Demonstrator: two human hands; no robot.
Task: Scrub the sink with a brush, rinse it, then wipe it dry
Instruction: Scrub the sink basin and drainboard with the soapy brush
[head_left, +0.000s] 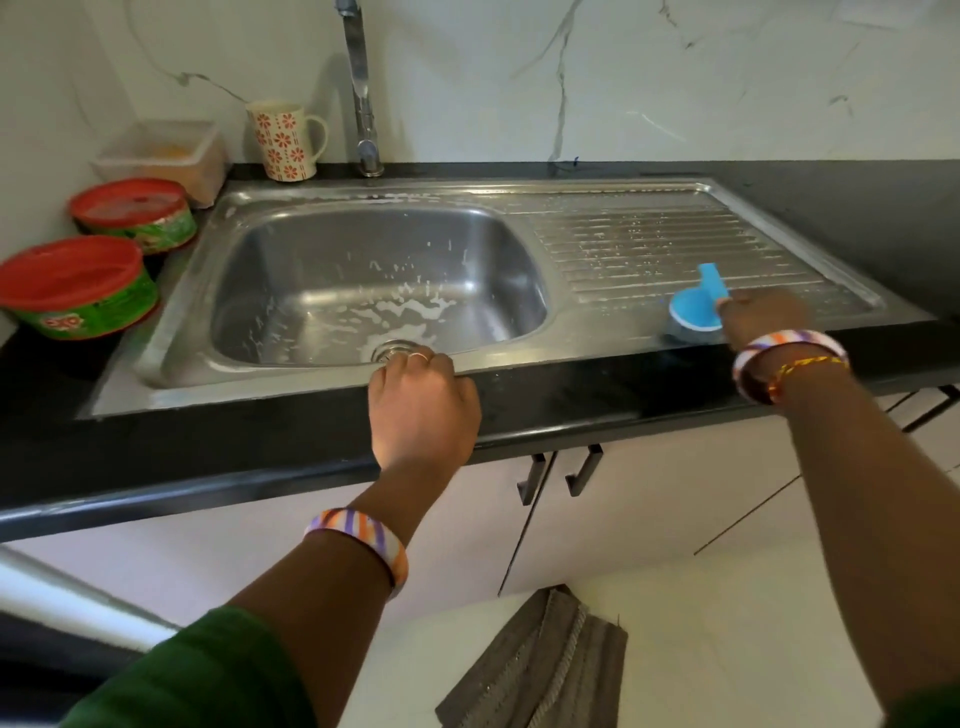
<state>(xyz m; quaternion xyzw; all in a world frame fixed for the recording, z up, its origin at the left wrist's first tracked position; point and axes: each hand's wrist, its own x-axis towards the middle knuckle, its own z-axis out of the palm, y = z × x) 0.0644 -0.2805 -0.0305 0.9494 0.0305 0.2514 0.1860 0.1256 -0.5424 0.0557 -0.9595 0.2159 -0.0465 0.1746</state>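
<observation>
Soft, even indoor light fills the view. The steel sink shows pale sheen on its basin and draining ridges. Faint shadows lie beside the tap behind it. Straight counter edges bow from wide-angle distortion; the picture is slightly soft throughout.

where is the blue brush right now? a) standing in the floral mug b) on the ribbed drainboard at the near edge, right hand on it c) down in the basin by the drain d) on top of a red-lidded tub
b: the blue brush sits on the drainboard near its front edge, with the right hand holding its handle, well clear of the basin.
</observation>
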